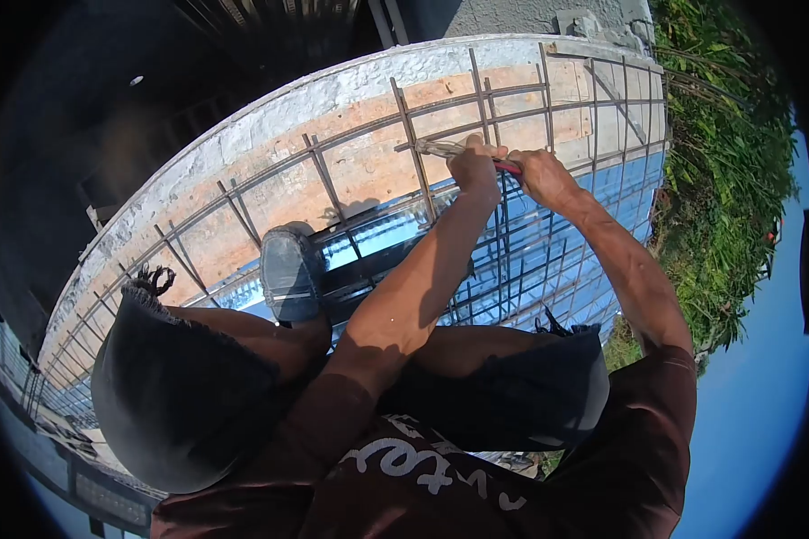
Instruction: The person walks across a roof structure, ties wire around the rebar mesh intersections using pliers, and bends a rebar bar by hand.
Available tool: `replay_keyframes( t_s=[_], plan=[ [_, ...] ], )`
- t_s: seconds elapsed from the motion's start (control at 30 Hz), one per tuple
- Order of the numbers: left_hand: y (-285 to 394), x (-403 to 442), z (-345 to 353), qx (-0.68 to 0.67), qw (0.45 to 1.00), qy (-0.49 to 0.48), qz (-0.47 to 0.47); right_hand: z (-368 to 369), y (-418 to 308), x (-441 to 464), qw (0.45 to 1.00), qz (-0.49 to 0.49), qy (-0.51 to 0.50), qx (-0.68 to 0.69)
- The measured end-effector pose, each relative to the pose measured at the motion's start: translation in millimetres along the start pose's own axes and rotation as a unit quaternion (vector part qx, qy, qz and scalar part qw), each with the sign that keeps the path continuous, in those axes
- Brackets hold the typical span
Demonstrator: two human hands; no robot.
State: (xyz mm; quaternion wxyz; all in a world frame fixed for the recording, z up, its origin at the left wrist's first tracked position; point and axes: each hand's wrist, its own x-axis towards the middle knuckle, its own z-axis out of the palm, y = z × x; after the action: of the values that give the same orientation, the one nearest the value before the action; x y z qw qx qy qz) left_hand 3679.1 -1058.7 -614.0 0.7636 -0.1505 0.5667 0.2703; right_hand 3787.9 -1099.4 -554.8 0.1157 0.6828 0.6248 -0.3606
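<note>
My left hand [476, 169] is closed around a bundle of thin, pale tie wire [436, 148]. The strands stick out to the left, against an upright bar of the rebar grid [411, 135]. Close beside it on the right, my right hand [546, 180] is closed on a red-handled tool [510, 167]. Only its handle shows between the two hands; its head is hidden, so I cannot tell its exact kind. Both hands are above the crossing bars.
My shod foot [289, 274] stands at the grid, beside plywood boards [234, 202]. A curved, rough concrete edge [243, 126] borders a dark drop on the left. Blue-tinted sheeting [548, 242] lies under the bars. Green plants [719, 180] grow along the right side.
</note>
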Motion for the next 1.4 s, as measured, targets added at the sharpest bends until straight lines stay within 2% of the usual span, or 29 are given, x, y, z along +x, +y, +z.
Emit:
replay_keyframes(
  t_s=[0.07,0.1,0.13,0.17,0.23,0.3,0.33,0.4,0.43,0.47,0.5,0.53,0.6,0.67,0.7,0.73,0.77,0.83,0.9,0.93,0.97,1.0,1.07,1.1,1.13,1.2,1.3,1.33,1.4],
  plan=[
    [21,-18,-25,0.043,0.991,-0.078,-0.101,-3,-19,-16,0.997,-0.04,0.042,0.054],
    [22,-13,-54,0.031,0.972,-0.196,-0.124,-21,-41,-23,0.938,0.108,-0.143,0.297],
    [33,-22,-62,0.031,0.972,-0.2,-0.122,-30,-56,-23,0.767,0.243,-0.312,0.505],
    [43,-37,-65,-0.035,0.96,-0.235,-0.145,-28,-63,-21,0.767,0.246,-0.308,0.505],
    [46,-44,-59,-0.116,0.939,-0.271,-0.178,-39,-65,-25,0.681,0.278,-0.327,0.593],
    [27,-19,-48,-0.158,0.924,-0.311,-0.157,-48,-58,-20,0.688,0.245,-0.346,0.589],
    [18,-4,-46,-0.185,0.91,-0.348,-0.13,-52,-51,-17,0.747,0.212,-0.33,0.537],
    [19,11,-39,-0.26,0.896,-0.31,-0.181,-79,-54,-8,0.865,0.169,-0.297,0.366],
    [20,13,-28,-0.227,0.928,-0.247,-0.163,-97,-68,-9,0.928,0.173,-0.241,0.228],
    [25,8,-16,-0.189,0.956,-0.178,-0.137,-86,-69,-13,0.929,0.181,-0.226,0.231],
    [27,6,1,-0.171,0.968,-0.118,-0.137,-67,-69,-14,0.992,0.052,-0.013,-0.112],
    [29,12,8,-0.165,0.969,-0.123,-0.137,-55,-68,-11,0.873,-0.085,0.195,-0.438],
    [28,23,4,-0.187,0.96,-0.084,-0.189,-37,-59,-11,0.889,-0.057,0.175,-0.419],
    [18,30,0,-0.155,0.969,-0.066,-0.179,-19,-31,-11,0.897,-0.138,0.251,-0.338],
    [13,34,-12,-0.16,0.964,-0.117,-0.179,-12,-22,-11,0.942,-0.131,0.186,-0.248],
    [11,37,-24,-0.162,0.956,-0.166,-0.177,-22,-27,-10,0.988,-0.062,0.047,-0.13],
    [27,-18,-8,-0.129,0.979,-0.123,-0.1,-36,-35,-5,0.994,0.047,-0.1,0.016],
    [28,-51,-15,-0.134,0.973,-0.153,-0.113,-46,-32,-5,0.888,0.171,-0.285,0.316],
    [25,-40,-23,-0.149,0.965,-0.19,-0.106,-27,-18,-9,0.74,0.177,-0.369,0.533],
    [24,-34,-28,-0.156,0.96,-0.209,-0.103,-23,-16,-10,0.697,0.166,-0.388,0.58],
    [16,-9,-39,-0.19,0.944,-0.246,-0.108,-23,-19,-10,0.688,0.163,-0.392,0.588],
    [15,4,-46,-0.223,0.927,-0.28,-0.113,-31,-27,-9,0.716,0.167,-0.383,0.56],
    [24,-3,-35,-0.223,0.926,-0.285,-0.108,-63,-52,-6,0.845,0.2,-0.327,0.372],
    [27,1,-30,-0.229,0.936,-0.241,-0.116,-82,-68,-3,0.916,0.223,-0.266,0.203],
    [30,5,-21,-0.238,0.943,-0.199,-0.124,-69,-64,1,0.984,0.134,-0.118,0.002],
    [37,11,-4,-0.237,0.948,-0.162,-0.134,-67,-85,-13,0.958,-0.013,0.031,-0.283],
    [41,7,9,-0.189,0.969,-0.025,-0.155,-54,-72,6,0.978,0.009,-0.054,-0.203],
    [45,-2,16,-0.189,0.968,-0.039,-0.158,-61,-71,5,0.976,0.015,-0.046,-0.213],
    [48,-20,6,-0.111,0.98,-0.034,-0.164,-68,-81,-2,0.985,0.103,-0.086,-0.107]
  ],
)
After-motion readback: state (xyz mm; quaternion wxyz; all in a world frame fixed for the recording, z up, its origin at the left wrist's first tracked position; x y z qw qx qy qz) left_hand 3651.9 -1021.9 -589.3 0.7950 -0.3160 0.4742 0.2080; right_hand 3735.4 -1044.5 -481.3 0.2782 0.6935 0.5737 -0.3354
